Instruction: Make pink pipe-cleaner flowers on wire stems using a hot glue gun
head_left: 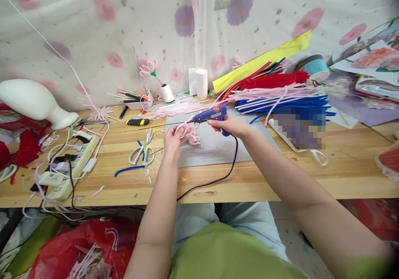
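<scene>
Left grip (174, 138) pinched the pink fuzzy loops (192, 137), over the left part of the grey mat (218, 148). Right grip (227, 125) wrapped around the blue glue gun (209, 114), nozzle (190, 121) right at the loops; couldn't tell if touching. Black cord (212, 183) curved from the gun toward the left forearm (160, 204). Pale-handled scissors (144, 150) lay on the wooden surface (249, 191) left of the mat, blue stems (286, 104) piled to the right.

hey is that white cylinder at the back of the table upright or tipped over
Upright: the white cylinder stands on end, its round top uppermost and its sides running straight up and down.
</scene>
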The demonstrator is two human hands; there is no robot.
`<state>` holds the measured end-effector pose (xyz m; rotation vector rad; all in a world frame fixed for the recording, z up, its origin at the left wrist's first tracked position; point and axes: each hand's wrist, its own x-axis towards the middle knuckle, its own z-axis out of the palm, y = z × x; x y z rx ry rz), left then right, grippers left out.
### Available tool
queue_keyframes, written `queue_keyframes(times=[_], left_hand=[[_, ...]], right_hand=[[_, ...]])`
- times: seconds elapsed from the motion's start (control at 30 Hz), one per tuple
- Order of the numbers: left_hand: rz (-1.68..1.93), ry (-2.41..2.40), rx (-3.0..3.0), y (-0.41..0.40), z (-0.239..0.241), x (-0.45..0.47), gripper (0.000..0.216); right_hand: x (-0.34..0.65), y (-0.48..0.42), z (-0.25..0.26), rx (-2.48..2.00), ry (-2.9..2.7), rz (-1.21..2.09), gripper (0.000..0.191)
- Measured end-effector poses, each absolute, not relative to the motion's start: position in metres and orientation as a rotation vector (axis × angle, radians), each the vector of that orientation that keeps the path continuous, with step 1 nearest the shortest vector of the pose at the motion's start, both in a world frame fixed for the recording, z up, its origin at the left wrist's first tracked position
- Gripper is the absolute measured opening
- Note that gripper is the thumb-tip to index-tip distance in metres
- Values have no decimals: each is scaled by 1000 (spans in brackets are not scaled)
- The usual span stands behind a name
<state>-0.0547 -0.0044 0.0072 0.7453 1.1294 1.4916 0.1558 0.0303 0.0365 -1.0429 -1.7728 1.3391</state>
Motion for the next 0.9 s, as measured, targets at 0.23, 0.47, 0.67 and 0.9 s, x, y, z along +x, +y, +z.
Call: queue_keyframes(times=[0.23, 0.47, 0.67, 0.9], left_hand=[[1456, 1110, 777, -7, 11, -56, 22], [1415, 1159, 784, -1, 20, -57, 20], [1389, 1213, 813, 4, 22, -63, 18], [1397, 1213, 857, 5, 17, -67, 19]], right_hand=[[154, 32, 35, -1120, -1731, 1334, 44], [155, 32, 34, -1059, -1734, 1372, 43], [151, 33, 35, -1097, -1717, 1312, 42], [152, 37, 29, -1083, -1733, 1339, 41]])
